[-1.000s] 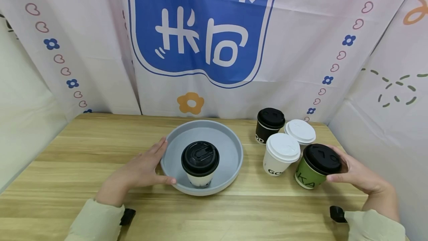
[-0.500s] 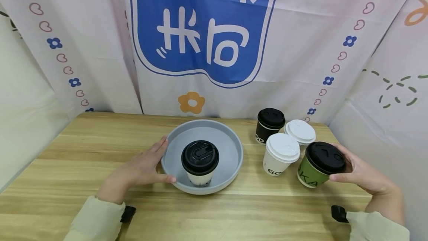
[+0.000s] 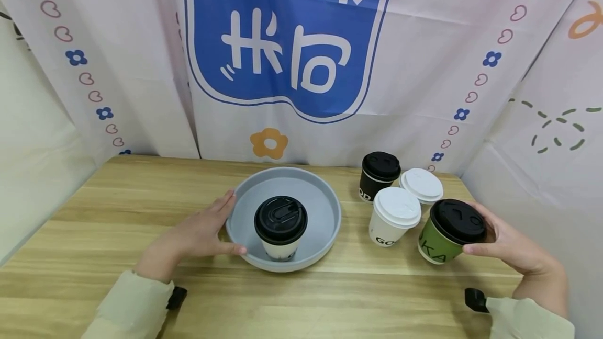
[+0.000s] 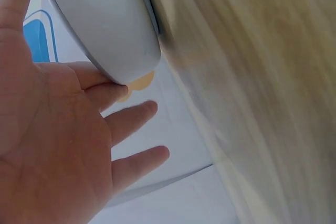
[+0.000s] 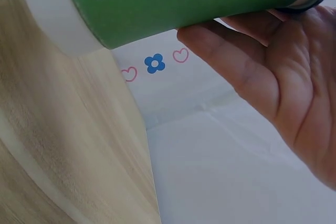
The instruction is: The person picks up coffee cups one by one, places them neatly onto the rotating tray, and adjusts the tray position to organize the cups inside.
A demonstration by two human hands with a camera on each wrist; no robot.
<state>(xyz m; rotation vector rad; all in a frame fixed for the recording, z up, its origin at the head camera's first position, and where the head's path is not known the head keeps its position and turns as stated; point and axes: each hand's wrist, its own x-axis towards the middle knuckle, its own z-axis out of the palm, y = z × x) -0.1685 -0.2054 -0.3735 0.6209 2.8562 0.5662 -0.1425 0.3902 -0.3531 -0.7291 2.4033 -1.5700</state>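
Under the left fingers (image 3: 225, 208), the grey tray (image 3: 330, 208) looks like smooth matt plastic. In the right fingers (image 3: 476, 248), the green cup (image 3: 435, 247) is matt paper with a glossy black plastic lid (image 3: 458, 221). The counter (image 3: 141, 198) beneath them is pale wood-grain with a smooth finish. Beyond the fingers hangs a printed cloth backdrop (image 3: 424, 67), creased.

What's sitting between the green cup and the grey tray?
In the head view, a white cup with a white lid stands on the table between the green cup, held by the right hand, and the tray.
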